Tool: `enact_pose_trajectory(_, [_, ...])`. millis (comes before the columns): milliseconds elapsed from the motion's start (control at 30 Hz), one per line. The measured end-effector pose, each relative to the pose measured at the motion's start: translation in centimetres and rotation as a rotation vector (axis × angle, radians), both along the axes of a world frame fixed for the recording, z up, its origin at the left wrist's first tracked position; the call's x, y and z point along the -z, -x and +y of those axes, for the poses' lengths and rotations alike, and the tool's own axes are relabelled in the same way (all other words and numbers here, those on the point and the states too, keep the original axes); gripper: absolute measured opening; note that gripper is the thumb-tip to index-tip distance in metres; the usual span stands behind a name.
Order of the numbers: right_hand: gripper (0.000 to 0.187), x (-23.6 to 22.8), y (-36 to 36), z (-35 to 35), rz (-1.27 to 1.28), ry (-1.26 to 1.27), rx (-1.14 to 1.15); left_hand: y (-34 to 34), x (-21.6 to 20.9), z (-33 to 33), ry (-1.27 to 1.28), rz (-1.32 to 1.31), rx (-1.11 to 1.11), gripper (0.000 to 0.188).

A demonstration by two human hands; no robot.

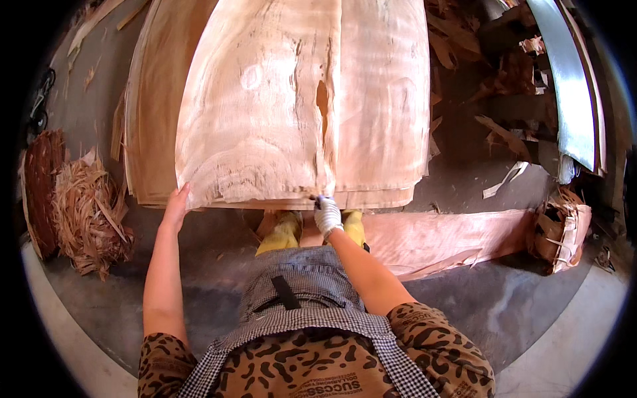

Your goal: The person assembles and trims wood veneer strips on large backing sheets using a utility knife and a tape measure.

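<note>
A pale wood veneer sheet with wavy grain lies on top of a stack in front of me. A long split with a dark hole runs through it, near its right side. My left hand is closed on its near left corner, thumb and fingers pinching the edge. My right hand, in a white striped glove, is closed at the near edge, where the split ends. Something small and dark shows at its fingertips, too small to name. Beneath and to the right lies another veneer sheet.
Darker veneer sheets stick out at the stack's left. A shaggy bundle of wood strips stands on the left. On the right, a long veneer strip reaches a tied roll; a pale metal rail stands beyond scraps.
</note>
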State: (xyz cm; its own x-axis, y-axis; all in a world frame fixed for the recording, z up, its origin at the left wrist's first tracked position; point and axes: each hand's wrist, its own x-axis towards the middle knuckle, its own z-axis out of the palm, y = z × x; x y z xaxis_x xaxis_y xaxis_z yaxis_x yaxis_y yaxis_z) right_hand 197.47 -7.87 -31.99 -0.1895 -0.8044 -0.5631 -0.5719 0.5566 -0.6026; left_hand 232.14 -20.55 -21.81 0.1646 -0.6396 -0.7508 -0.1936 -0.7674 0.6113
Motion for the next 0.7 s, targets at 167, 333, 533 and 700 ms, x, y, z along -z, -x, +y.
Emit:
enact_pose_trajectory(167, [0.03, 0.8, 0.2, 5.4, 0.159, 0.081, 0.157, -3.9, 3.5, 0.4, -0.086, 0.027, 0.024, 0.042])
enact_pose_trajectory(333, [0.019, -4.8, 2.2, 3.1, -0.579, 0.072, 0.649, -5.6, 8.5, 2.7, -0.016, 0.077, -0.078, 0.03])
enact_pose_trajectory(533, [0.019, -19.8, -0.9, -2.9, -0.783, -0.001, 0.516, -2.0, 9.9, 6.1, -0.438, 0.065, -0.044, 0.07])
enact_pose_trajectory(700, [0.016, -27.7, -2.7, -3.0, -0.747, 0.155, 0.615, -2.4, 8.9, 6.4, -0.115, 0.741, -0.942, 0.07])
